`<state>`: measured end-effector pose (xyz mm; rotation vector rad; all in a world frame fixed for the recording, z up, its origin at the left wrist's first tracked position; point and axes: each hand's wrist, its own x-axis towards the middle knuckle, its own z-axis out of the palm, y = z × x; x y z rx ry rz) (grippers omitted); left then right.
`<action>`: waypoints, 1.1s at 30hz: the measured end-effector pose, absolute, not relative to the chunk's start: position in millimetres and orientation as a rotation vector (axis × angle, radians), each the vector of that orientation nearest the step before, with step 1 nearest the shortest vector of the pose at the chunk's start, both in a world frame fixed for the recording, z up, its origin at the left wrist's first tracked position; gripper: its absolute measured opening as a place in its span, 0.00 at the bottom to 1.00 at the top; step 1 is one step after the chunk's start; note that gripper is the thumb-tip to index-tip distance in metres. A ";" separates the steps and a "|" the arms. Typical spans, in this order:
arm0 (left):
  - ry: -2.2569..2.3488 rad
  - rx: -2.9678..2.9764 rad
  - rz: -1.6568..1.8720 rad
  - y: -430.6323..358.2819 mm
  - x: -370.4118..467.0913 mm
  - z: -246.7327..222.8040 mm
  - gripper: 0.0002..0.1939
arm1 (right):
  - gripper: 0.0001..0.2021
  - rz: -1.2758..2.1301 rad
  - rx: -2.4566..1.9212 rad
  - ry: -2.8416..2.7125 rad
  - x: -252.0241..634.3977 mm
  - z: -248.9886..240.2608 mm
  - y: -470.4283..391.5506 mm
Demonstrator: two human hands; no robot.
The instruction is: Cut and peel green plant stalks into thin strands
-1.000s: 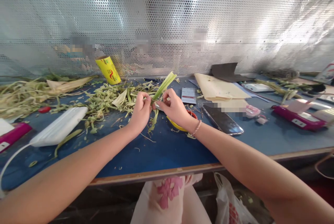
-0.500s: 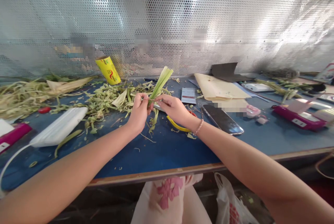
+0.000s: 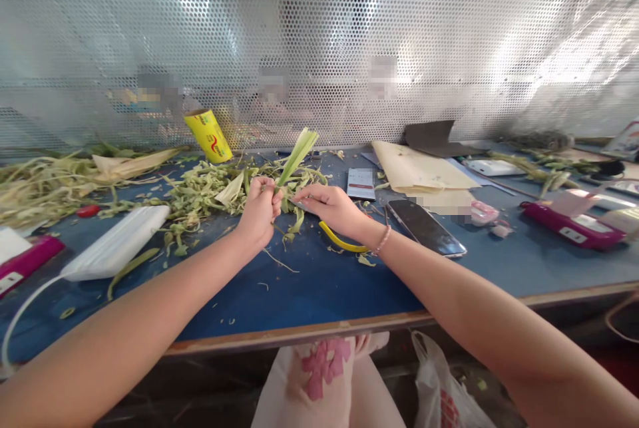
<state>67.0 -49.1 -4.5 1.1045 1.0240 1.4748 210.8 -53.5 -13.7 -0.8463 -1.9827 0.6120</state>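
Observation:
Upright in the fist of my left hand is a folded strip of green leaf, its pale top fanning out above the fingers. My right hand is low over the table, fingers closed on the grey metal part of a tool with a yellow handle. The palm hides much of this tool, so its exact kind cannot be made out. A small gap separates the two hands. Behind them, a heap of shredded green leaf pieces spreads over the blue table.
A yellow tube leans near the perforated metal screen. Left are a white device with a cable and dry strips. Right are a small card-like device, a black phone, tan paper and a magenta power strip.
The hands have moved apart. My left hand has drawn slightly left and down with the leaf strip, while my right hand has left the strip and lowered onto the yellow-handled tool.

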 end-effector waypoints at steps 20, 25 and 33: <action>1.067 1.650 1.468 -46.5 65.3 -32.4 0.17 | 0.05 0.391 -0.998 -2.002 201.6 -16.4 -55.2; 1.045 1.648 1.413 -47.4 66.0 -31.3 0.17 | 0.06 0.419 -1.020 -1.970 200.3 -18.1 -53.4; 1.076 1.696 1.463 -36.3 60.4 -34.3 0.10 | 0.04 0.441 -0.954 -1.964 203.2 -27.3 -45.8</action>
